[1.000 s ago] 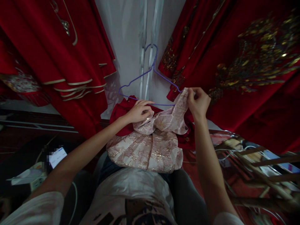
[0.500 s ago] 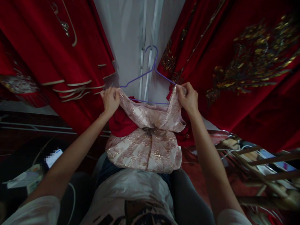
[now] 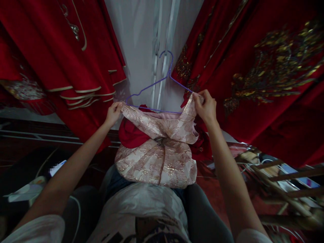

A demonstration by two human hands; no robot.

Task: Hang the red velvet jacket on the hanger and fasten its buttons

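Both hands have fingers closed on fabric here. The left hand's thumb and fingers are pinched narrow on one shoulder of a pale pink sleeveless dress in shiny brocade with gold patterning, right by the left end of a thin purple wire hanger. The right hand has the other shoulder pinched the same way, at the hanger's right end, with the rest of its fingers curled in. So the neckline's pulled out wide between the two, just below the hanger's bottom bar, and the gathered skirt sits further below the hanger, over the person's lap.

There's also a plain deep red cloth garment poking out behind the bodice, under the hanger's left half. Above the hanger, pale upright metal rails run up a whitish panel. The hook overlaps them, but it's pretty dim, so I can't tell if it's actually hung there.

Left of the hanger you've got big red drapes of fabric with cream piping, and to its right more red fabric carrying a spray of gold sequins. Way down to the hanger's lower right is a brown slatted wooden frame; to its lower left, a looping white cable.
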